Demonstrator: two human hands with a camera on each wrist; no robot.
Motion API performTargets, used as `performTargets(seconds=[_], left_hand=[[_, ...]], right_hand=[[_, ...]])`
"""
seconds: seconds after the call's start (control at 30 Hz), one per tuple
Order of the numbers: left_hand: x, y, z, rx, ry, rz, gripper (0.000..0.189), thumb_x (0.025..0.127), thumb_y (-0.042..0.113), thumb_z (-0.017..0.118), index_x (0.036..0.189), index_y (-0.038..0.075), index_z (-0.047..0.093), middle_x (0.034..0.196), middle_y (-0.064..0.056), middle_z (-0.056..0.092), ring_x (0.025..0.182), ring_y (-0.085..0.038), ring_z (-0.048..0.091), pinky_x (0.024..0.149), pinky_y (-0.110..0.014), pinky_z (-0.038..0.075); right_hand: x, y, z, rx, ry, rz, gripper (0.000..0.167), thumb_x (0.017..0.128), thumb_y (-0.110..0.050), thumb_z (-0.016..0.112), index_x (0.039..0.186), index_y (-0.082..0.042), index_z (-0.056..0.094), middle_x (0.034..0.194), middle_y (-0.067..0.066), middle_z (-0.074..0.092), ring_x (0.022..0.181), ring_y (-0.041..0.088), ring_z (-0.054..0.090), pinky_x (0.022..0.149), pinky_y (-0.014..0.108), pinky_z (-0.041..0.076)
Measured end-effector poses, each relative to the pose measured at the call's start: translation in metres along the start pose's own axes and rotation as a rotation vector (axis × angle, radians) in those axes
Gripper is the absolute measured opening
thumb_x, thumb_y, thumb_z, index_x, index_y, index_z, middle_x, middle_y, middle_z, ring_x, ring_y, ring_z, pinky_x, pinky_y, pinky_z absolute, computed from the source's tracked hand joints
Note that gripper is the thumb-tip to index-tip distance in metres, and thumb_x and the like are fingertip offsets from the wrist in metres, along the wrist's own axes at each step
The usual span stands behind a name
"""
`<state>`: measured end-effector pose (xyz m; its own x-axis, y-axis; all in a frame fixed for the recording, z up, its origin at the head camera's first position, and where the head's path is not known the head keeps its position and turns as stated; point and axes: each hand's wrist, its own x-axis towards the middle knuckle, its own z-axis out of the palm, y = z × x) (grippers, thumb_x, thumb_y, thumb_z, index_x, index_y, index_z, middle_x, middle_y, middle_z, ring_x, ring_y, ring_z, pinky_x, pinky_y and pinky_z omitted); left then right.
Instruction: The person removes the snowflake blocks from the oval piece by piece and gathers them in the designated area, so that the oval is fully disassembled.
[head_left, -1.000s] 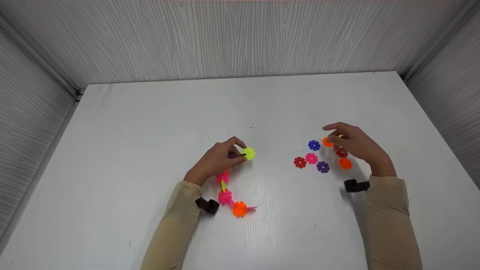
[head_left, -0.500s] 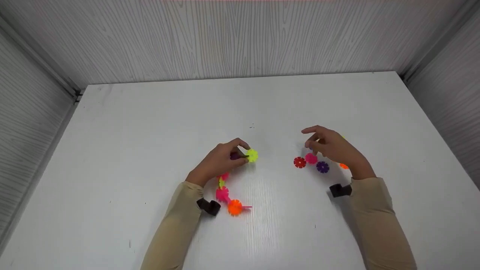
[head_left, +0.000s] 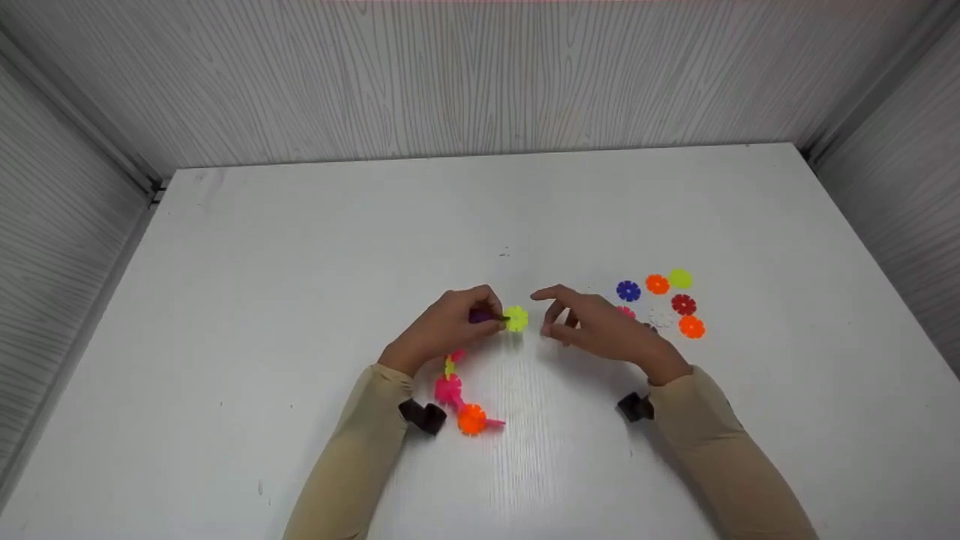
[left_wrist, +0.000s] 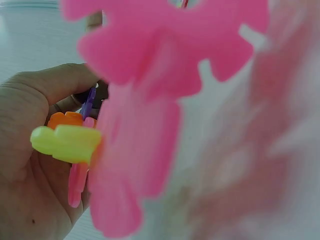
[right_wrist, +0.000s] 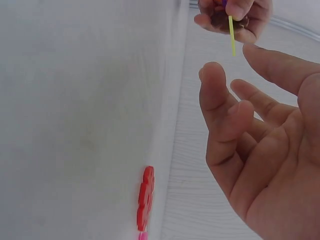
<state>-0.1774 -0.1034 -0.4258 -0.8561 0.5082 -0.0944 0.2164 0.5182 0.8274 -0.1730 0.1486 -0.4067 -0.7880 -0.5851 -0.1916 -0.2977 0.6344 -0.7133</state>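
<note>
My left hand (head_left: 448, 324) pinches a chain of notched plastic snowflake discs between thumb and fingers. A yellow disc (head_left: 516, 319) sticks out past the fingertips, joined to a dark brown disc (right_wrist: 220, 21) at the grip. A purple disc (head_left: 480, 316) shows under the fingers. Below the hand the chain hangs down with pink (head_left: 448, 390), yellow and orange discs (head_left: 472, 419); part of it is hidden by the palm. My right hand (head_left: 600, 328) hovers just right of the yellow disc, apart from it, fingers loosely bent and holding nothing.
Loose discs lie on the white table (head_left: 300, 262) to the right: a blue disc (head_left: 628, 291), an orange disc (head_left: 657, 284), a yellow-green disc (head_left: 680, 279), a dark red disc (head_left: 683, 304) and others, some partly behind the right hand. A pale wood-grain panel (head_left: 480, 82) stands behind.
My right hand has moved left from above the loose discs to beside the held yellow disc. The left hand has shifted slightly right and toward me with the chain.
</note>
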Motion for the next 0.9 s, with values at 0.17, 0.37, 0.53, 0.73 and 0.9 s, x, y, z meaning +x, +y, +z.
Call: performTargets(seconds=[0.17,0.37,0.53,0.73,0.9], left_hand=[[-0.001,0.004,0.003,0.038,-0.003,0.037,0.014,0.092,0.020,0.065,0.102,0.011,0.060,0.100,-0.004,0.066,0.088,-0.017,0.056,0.088,-0.031,0.051],[-0.001,0.009,0.006,0.037,-0.017,0.047,0.014,0.093,0.017,0.062,0.103,0.008,0.060,0.100,-0.006,0.066,0.087,-0.018,0.055,0.086,-0.031,0.051],[0.000,0.011,0.009,0.054,-0.031,0.035,0.016,0.094,0.018,0.062,0.105,0.007,0.061,0.100,-0.007,0.065,0.087,-0.017,0.054,0.084,-0.029,0.049],[0.000,0.012,0.010,0.032,-0.033,0.056,0.014,0.094,0.017,0.062,0.102,0.006,0.064,0.098,-0.006,0.066,0.084,-0.015,0.055,0.081,-0.028,0.049],[-0.001,0.014,0.010,0.009,-0.046,0.065,0.014,0.094,0.017,0.062,0.101,0.005,0.065,0.097,-0.006,0.066,0.084,-0.014,0.055,0.080,-0.027,0.049]], right_hand=[[0.001,-0.005,0.005,-0.016,0.001,-0.018,0.055,0.094,-0.024,0.062,0.143,-0.017,0.040,0.110,0.003,0.065,0.086,0.017,0.062,0.075,0.028,0.052],[0.000,-0.012,0.009,-0.053,0.014,-0.009,0.055,0.092,-0.024,0.066,0.142,-0.019,0.044,0.110,0.004,0.065,0.085,0.015,0.063,0.075,0.028,0.053],[-0.001,-0.017,0.012,-0.139,0.061,-0.016,0.049,0.090,-0.023,0.068,0.137,-0.016,0.052,0.103,0.003,0.067,0.079,0.014,0.060,0.068,0.026,0.051],[-0.001,-0.021,0.015,-0.212,0.095,-0.005,0.044,0.088,-0.024,0.071,0.130,-0.017,0.059,0.094,0.000,0.067,0.072,0.013,0.056,0.065,0.024,0.048],[-0.002,-0.021,0.014,-0.248,0.102,-0.049,0.039,0.088,-0.022,0.070,0.125,-0.014,0.062,0.087,0.000,0.066,0.070,0.012,0.055,0.065,0.024,0.048]])
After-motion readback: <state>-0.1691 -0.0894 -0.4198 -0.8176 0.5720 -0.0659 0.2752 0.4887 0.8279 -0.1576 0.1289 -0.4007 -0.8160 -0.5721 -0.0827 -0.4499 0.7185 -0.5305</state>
